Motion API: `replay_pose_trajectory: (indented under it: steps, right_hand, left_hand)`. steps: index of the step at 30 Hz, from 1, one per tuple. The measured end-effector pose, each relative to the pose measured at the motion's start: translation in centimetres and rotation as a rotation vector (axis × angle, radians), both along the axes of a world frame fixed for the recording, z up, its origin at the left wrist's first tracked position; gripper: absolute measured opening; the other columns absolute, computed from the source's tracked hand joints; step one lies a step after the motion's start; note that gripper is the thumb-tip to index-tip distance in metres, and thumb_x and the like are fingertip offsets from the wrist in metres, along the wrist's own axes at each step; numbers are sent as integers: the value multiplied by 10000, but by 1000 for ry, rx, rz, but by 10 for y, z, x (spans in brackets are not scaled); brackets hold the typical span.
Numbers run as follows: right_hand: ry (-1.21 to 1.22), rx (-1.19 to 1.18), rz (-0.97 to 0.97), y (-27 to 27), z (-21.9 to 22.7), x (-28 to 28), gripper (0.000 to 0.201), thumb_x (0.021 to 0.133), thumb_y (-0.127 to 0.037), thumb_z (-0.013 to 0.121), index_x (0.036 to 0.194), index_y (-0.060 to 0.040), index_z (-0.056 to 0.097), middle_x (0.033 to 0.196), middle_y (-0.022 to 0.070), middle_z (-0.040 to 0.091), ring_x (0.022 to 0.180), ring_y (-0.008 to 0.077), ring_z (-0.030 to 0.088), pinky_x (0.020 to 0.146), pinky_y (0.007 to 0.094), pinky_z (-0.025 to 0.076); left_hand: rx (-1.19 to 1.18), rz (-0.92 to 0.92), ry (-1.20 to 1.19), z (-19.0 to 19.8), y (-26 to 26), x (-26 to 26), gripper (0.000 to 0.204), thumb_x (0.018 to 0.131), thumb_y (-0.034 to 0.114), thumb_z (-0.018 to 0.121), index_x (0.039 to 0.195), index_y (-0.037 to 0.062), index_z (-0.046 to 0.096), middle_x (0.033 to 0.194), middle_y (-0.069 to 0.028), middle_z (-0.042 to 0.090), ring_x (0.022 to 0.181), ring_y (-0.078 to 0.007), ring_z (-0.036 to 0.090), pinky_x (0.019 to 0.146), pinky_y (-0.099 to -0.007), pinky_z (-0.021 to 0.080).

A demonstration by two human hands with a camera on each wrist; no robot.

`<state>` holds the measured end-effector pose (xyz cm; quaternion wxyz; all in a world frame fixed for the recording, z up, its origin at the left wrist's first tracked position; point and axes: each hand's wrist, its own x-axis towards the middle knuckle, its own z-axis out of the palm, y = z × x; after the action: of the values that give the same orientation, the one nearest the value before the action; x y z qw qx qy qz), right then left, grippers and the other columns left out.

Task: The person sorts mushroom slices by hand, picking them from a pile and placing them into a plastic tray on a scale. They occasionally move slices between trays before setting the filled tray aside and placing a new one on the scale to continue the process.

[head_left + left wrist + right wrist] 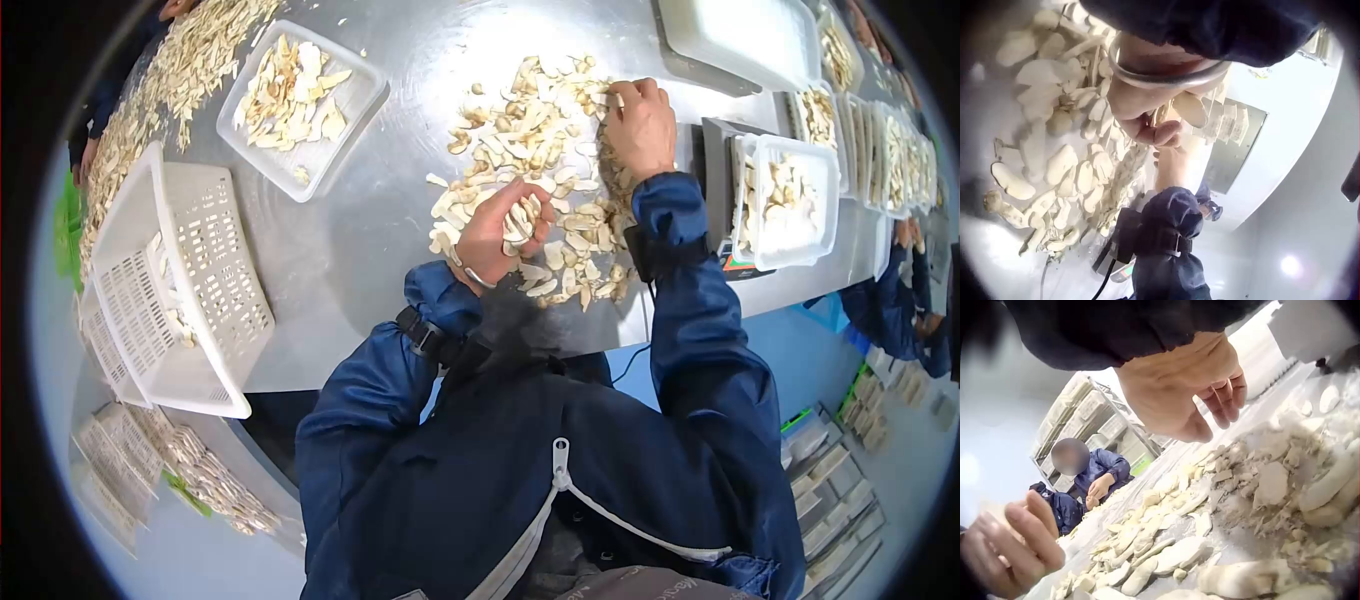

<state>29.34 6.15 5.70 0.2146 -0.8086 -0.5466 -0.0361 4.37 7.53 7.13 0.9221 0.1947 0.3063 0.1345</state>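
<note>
Pale mushroom slices (520,140) lie in a loose pile across the metal table in front of me. My left hand (488,238) is curled at the near left of the pile, gripping several mushroom slices (519,222). One slice (1190,110) sticks out past its fingers in the left wrist view. My right hand (643,128) is at the pile's far right edge, palm down with fingers loosely bent. In the right wrist view its fingers (1225,403) hang close over the slices, with nothing seen between them. Small broken crumbs (1254,469) lie below it.
A white tray (357,105) of slices stands at the far left, near a perforated white basket (215,225). To the right, a white tub (822,215) sits on a dark scale (716,165), beside a large translucent bin (740,40). Another person (1107,472) sits across.
</note>
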Motion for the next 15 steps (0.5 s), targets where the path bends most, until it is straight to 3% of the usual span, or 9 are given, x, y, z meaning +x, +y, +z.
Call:
replay_pose_trajectory:
  steps: [1, 5, 10, 11, 13, 14, 15]
  right_hand:
    - [-8, -36, -12, 4, -5, 1, 172, 754, -53, 612, 922, -44, 649, 941, 154, 599, 875, 360, 569, 762, 448, 466]
    - [50, -88, -6, 1, -4, 5, 100, 753, -72, 617, 846, -35, 612, 906, 158, 575, 875, 365, 563, 761, 453, 464]
    - [432, -248, -101, -17, 28, -5, 153, 753, -93, 632, 876, -8, 597, 794, 178, 657, 731, 363, 631, 669, 414, 485]
    - [599, -238, -41, -20, 36, -12, 169, 762, -108, 635, 895, -7, 605, 807, 184, 657, 742, 363, 631, 680, 408, 488]
    - [939, -216, 76, -25, 52, -32, 204, 781, -140, 641, 933, -5, 620, 832, 194, 656, 763, 362, 631, 702, 395, 494]
    - [1002, -269, 224, -23, 62, -39, 242, 808, -182, 652, 970, -3, 633, 862, 201, 656, 783, 366, 633, 729, 397, 499]
    - [833, -221, 160, -18, 60, -43, 247, 812, -192, 653, 965, -1, 631, 868, 202, 655, 788, 369, 632, 732, 405, 499]
  left_hand:
    - [-100, 23, -12, 0, 2, -3, 385, 1051, 353, 344, 1035, 39, 567, 892, -87, 594, 669, -131, 526, 555, -237, 410]
    - [-33, 70, -30, -6, 3, -11, 377, 1053, 334, 344, 1022, 25, 557, 888, -92, 580, 721, -132, 533, 583, -251, 416]
    - [40, 87, -5, -15, 5, -11, 401, 1051, 363, 346, 1120, 25, 552, 963, -117, 600, 781, -168, 575, 638, -269, 469]
    - [77, 87, 22, -14, 5, -8, 412, 1049, 374, 350, 1145, 27, 551, 984, -123, 607, 800, -178, 588, 648, -274, 482]
    - [-87, 182, 61, 15, 8, 5, 436, 1041, 403, 362, 1182, 34, 546, 1013, -125, 618, 832, -191, 604, 645, -280, 497]
    - [-168, 228, 81, 25, 9, 9, 450, 1037, 417, 367, 1200, 37, 544, 1027, -126, 624, 848, -198, 612, 644, -283, 504]
    - [-155, 206, 56, 21, 9, 7, 454, 1034, 425, 370, 1201, 40, 544, 1023, -122, 628, 854, -200, 615, 643, -282, 505]
